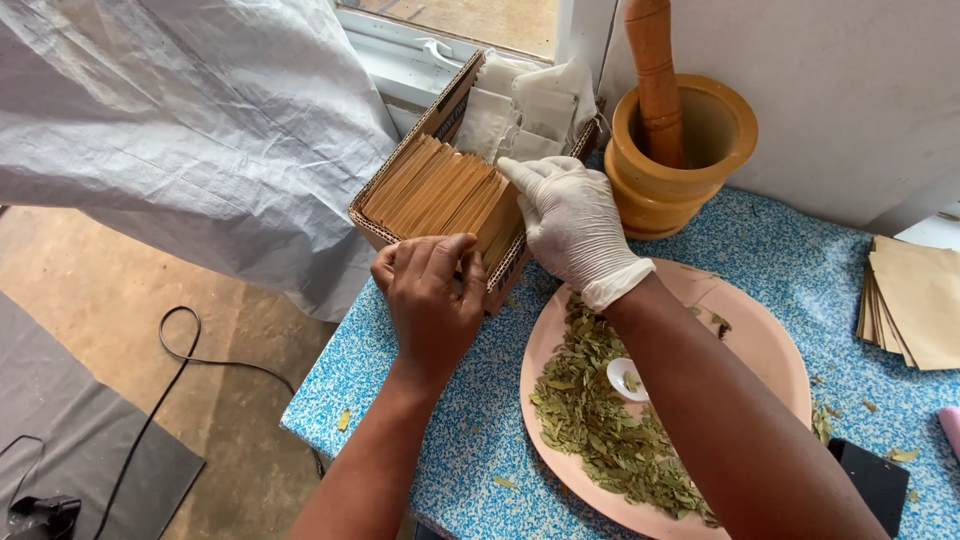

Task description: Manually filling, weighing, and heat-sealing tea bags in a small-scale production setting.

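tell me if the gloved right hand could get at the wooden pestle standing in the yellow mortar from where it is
Probably yes. The gloved right hand rests on the brown paper packets in the cardboard box, and the wooden pestle stands just beside it in the yellow mortar, with nothing between.

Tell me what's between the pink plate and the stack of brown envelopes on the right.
In the head view, only speckled blue tabletop with a few stray leaves lies between pink plate and envelope stack.

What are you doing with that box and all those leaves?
The bare left hand steadies a cardboard box packed with brown paper envelopes, while the gloved right hand reaches into them. Beside it, a pink plate holds dried green leaves.
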